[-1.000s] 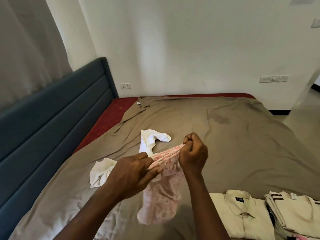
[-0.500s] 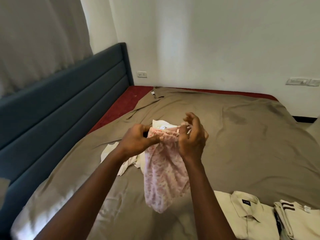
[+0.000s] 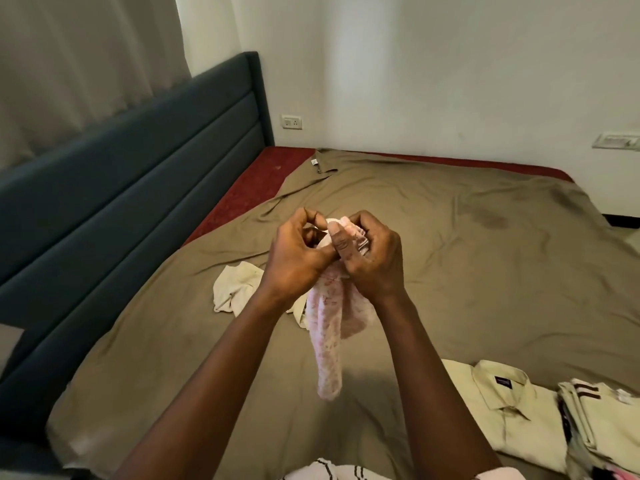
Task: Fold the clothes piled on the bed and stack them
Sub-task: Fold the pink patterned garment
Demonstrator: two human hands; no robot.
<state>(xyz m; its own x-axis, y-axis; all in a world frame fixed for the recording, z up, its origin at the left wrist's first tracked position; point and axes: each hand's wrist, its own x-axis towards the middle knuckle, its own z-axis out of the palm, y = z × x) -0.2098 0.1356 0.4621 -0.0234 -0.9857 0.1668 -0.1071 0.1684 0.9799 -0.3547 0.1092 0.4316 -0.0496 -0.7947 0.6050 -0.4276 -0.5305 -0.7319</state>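
Since half a second ago the two hands have closed in on each other, and the pink garment (image 3: 329,348) that hung wide between them is now gathered into a narrow bunch.

The brown sheet (image 3: 450,258) fills the middle and right of the frame, wrinkled, with a strip of red mattress (image 3: 249,188) showing along its upper left edge. The dark blue headboard (image 3: 121,188) runs down the left side, and a pale curtain (image 3: 79,57) hangs above it in the upper left corner. In the lower right corner a folded cream shirt (image 3: 509,417) lies flat on the sheet, collar up, just beside a stack of folded clothes (image 3: 602,420) at the right edge. A crumpled white cloth (image 3: 235,285) lies on the sheet left of centre, partly hidden behind the left forearm.

The pink garment is held up in the centre of the frame, above the sheet, its loose end dangling down. The left hand (image 3: 298,258) pinches its top edge between thumb and curled fingers. The right hand (image 3: 375,261) grasps the same bunched top, fingers wrapped round the cloth and thumb pressed on it. The hands touch each other.
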